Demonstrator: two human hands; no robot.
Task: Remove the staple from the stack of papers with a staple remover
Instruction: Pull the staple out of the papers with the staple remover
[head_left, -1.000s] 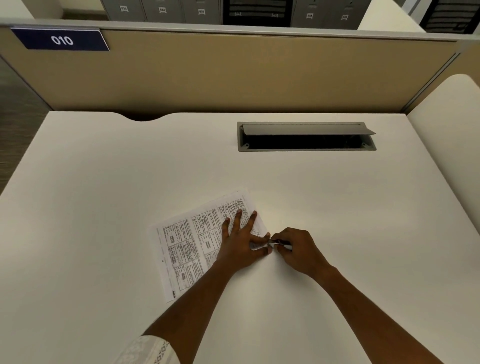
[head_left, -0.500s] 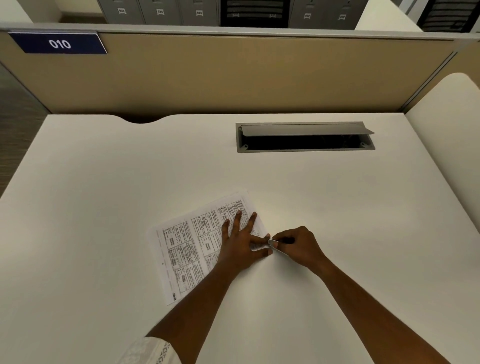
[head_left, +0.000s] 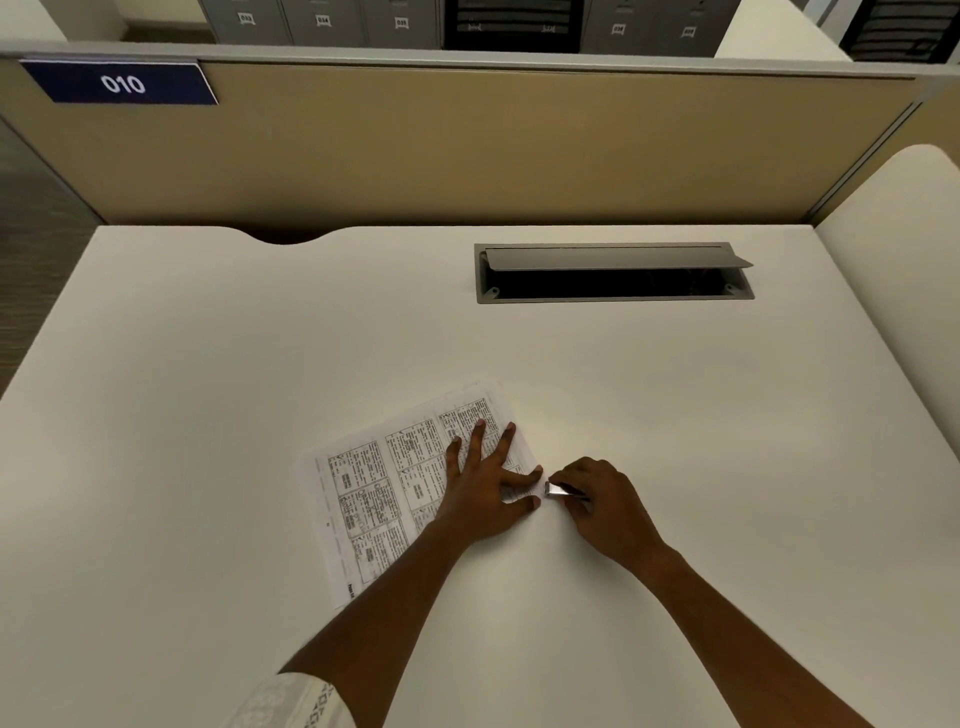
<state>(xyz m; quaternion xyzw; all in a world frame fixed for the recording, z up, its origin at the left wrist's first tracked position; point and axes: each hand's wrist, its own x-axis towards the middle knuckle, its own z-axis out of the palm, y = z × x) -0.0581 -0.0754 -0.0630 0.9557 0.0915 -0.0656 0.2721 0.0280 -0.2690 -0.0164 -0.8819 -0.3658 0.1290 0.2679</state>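
a patterned white sleeve (head_left: 291, 701) shows at the near edge of the surface (head_left: 208, 415), on the left forearm. both forearms reach in from that edge toward the middle.

the left hand (head_left: 483, 493) lies flat on the stack of papers (head_left: 374, 493), fingers straight and spread, pressing down its right-hand part. the right hand (head_left: 602, 504) is just beside it, fingers curled round a small metal staple remover (head_left: 558, 489), whose shiny tip meets the right edge of the stack between the left thumb and forefinger. the staple itself is too small to make out.

the stack of papers is printed with blocks of text and lies askew near the middle of the surface, somewhat toward the near edge.

farther on, toward the far right corner, a grey cable hatch (head_left: 613, 273) is set into the surface, its lid tilted open. behind the far edge stands a tan partition (head_left: 467, 145) bearing a dark blue plate (head_left: 122, 83) marked 010. beyond it is a row of grey filing cabinets (head_left: 322, 21).
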